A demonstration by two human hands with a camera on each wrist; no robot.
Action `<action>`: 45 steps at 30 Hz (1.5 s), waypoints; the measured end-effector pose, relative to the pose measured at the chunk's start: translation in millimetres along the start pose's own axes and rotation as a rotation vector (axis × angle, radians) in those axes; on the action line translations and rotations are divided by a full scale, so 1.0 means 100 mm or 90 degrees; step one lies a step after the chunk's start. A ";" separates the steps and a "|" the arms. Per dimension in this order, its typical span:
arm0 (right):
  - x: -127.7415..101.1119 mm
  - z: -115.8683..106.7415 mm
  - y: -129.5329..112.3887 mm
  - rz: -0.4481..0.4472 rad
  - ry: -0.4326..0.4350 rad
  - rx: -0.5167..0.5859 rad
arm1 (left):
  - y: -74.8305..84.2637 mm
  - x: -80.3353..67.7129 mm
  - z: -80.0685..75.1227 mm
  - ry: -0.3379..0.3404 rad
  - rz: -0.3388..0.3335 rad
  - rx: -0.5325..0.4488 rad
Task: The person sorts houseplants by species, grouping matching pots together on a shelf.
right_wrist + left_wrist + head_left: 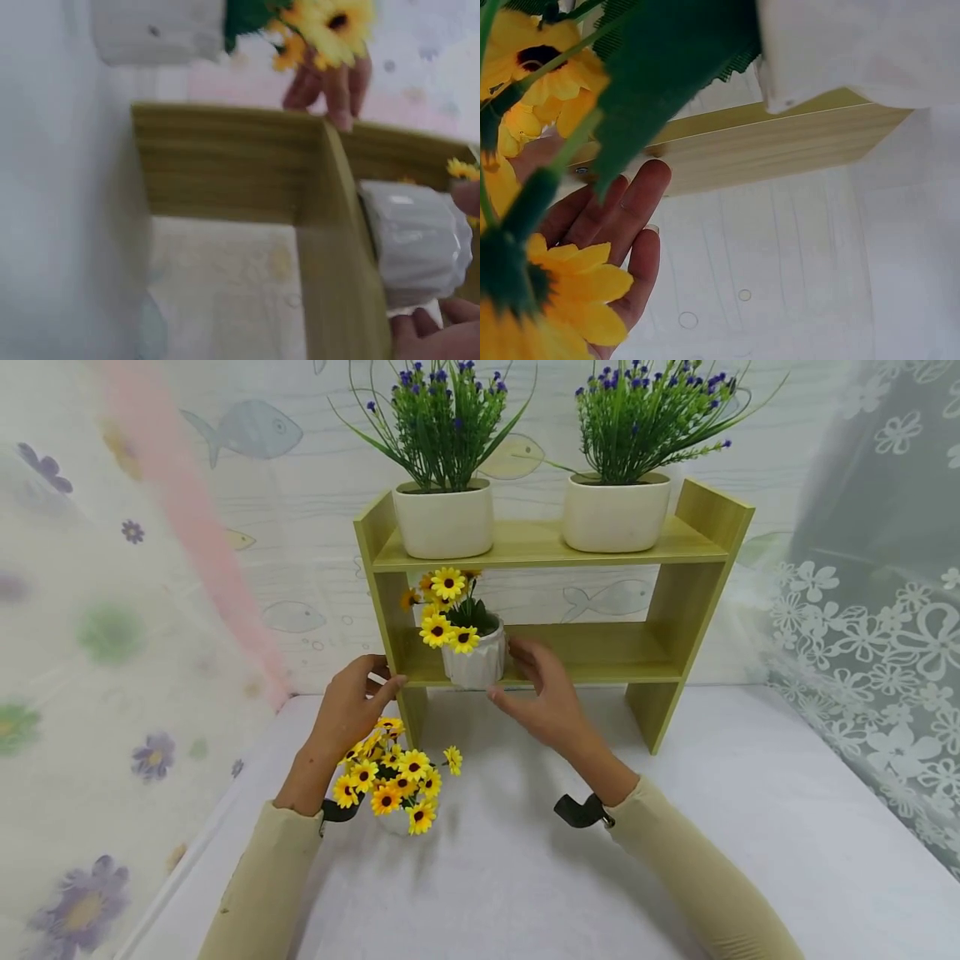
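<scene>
white pot (475,664) | no label legible | right hand (543,697) cups it | left hand (350,702) fingers straight on shelf (600,672)

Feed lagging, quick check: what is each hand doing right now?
Left hand: open, fingers resting on the shelf edge.
Right hand: fingers curled around the white sunflower pot.
</scene>
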State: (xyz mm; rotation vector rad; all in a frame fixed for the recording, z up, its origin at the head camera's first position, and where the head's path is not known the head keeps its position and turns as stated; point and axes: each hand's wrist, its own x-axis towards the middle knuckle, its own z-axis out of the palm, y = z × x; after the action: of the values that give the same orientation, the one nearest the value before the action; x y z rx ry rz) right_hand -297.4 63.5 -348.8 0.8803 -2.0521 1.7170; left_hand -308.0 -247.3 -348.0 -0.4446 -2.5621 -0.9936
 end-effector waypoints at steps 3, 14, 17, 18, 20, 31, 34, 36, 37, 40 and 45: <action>-0.16 0.04 0.06 -0.045 0.037 0.013 | 0.01 0.00 0.00 -0.002 0.003 -0.004; -0.45 0.38 0.33 -0.047 -0.077 0.003 | 0.00 0.00 0.02 0.001 0.005 -0.007; -0.50 0.48 0.38 -0.016 -0.174 -0.011 | -0.01 -0.01 0.02 0.005 0.009 -0.005; -0.52 0.51 0.40 -0.008 -0.207 -0.016 | -0.01 -0.01 0.02 0.007 0.010 -0.004; -0.54 0.57 0.42 0.009 -0.268 -0.031 | -0.02 0.00 0.02 0.008 0.015 -0.002; -0.53 0.87 0.44 0.051 -0.399 -0.009 | -0.01 -0.01 0.03 0.003 0.007 0.000; -0.49 0.93 0.48 0.053 -0.401 -0.010 | -0.01 -0.01 0.03 0.002 0.008 -0.002; -0.46 0.97 0.50 0.054 -0.401 -0.014 | -0.01 -0.01 0.03 0.002 0.008 -0.002; -0.45 0.99 0.51 0.055 -0.401 -0.017 | -0.01 -0.01 0.03 0.002 0.008 -0.003; -0.41 1.06 0.53 0.050 -0.407 -0.007 | -0.01 -0.01 0.03 0.001 0.006 -0.007; -0.36 1.14 0.55 0.050 -0.428 0.020 | -0.01 -0.01 0.03 0.001 0.005 -0.011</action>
State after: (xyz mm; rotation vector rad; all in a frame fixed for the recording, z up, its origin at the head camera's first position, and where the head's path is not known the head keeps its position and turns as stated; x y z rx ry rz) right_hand -289.1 -32.7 -438.0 1.5714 -2.4878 1.6360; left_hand -308.5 -246.5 -350.8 -0.4582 -2.5502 -1.0141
